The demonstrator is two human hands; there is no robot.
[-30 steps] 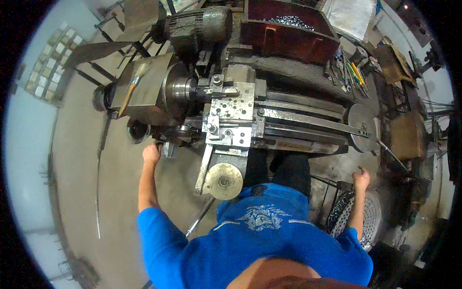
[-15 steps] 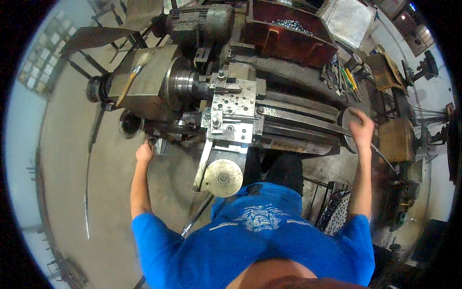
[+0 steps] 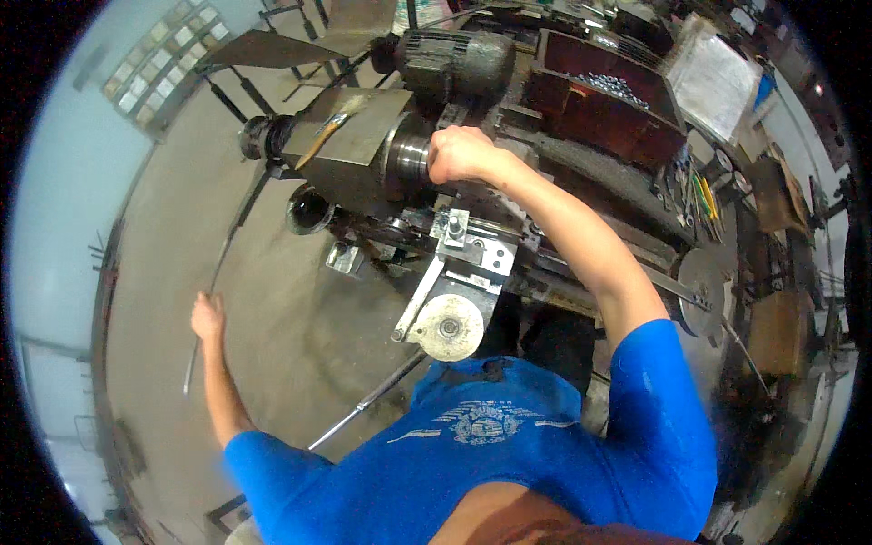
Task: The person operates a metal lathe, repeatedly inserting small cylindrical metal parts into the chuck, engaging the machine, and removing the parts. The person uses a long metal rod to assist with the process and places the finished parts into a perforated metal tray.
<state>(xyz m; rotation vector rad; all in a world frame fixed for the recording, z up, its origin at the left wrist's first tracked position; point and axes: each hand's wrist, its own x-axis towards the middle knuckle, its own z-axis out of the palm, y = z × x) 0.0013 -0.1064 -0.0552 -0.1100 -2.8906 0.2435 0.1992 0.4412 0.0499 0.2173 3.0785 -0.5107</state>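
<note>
My right hand [image 3: 461, 154] is closed in front of the shiny round chuck [image 3: 411, 157] of a lathe, with its fingers curled. What they hold is hidden. Out to the left, my left hand [image 3: 208, 315] looks closed around a long thin metal rod [image 3: 227, 250], which shows above and below the fist. Below my right forearm sits the tool slide with its tool post [image 3: 454, 227]. A pale round handwheel disc [image 3: 450, 327] and a flat crank arm [image 3: 420, 300] are at its near end.
On the grey headstock [image 3: 350, 136] lies a wooden-handled brush [image 3: 320, 143]. Behind it is a dark motor [image 3: 454, 65]. A dark red box [image 3: 599, 113] contains small metal parts. Hand tools [image 3: 699, 195] lie at the right, beyond a large round wheel [image 3: 701, 292].
My right hand has left the large wheel on the right and reached across to the chuck. My left hand has moved left from beneath the headstock to the rod. The view has shifted.
</note>
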